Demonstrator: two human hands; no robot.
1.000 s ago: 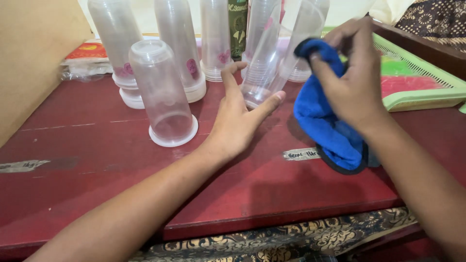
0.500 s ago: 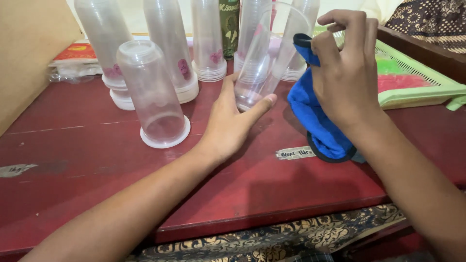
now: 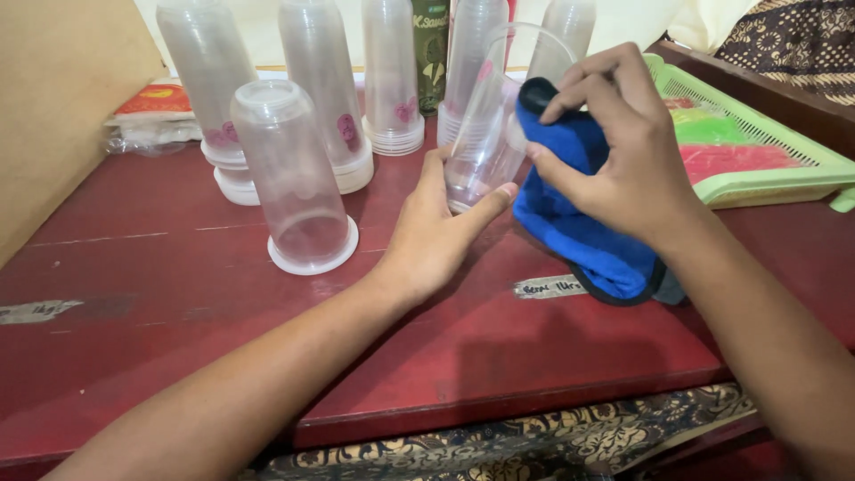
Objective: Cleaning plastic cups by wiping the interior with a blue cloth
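A dark red worktop (image 3: 178, 294) fills the scene before me, its paint scuffed and marked with strips of pale tape. At its right edge lies a light green slatted tray (image 3: 757, 151) with coloured sheets inside. Along the back stand rows of stacked clear plastic cups (image 3: 392, 80), mouths down, some with pink marks, and a dark green bottle (image 3: 431, 53) rises between them. Nearer to me, one stack of upturned clear cups (image 3: 289, 174) stands alone on its rim, just left of my left forearm.

My left hand (image 3: 427, 240) is wrapped around the base of a single clear plastic cup (image 3: 490, 134), thumb on one side and fingers on the other, holding it tilted with its mouth up and toward my right. My right hand (image 3: 614, 151) is closed on a blue cloth (image 3: 579, 223), fingertips pinching a fold of it against the cup's rim, while the rest of the cloth hangs down to the worktop below my wrist. The cup sits above the middle of the worktop, just in front of the back row.
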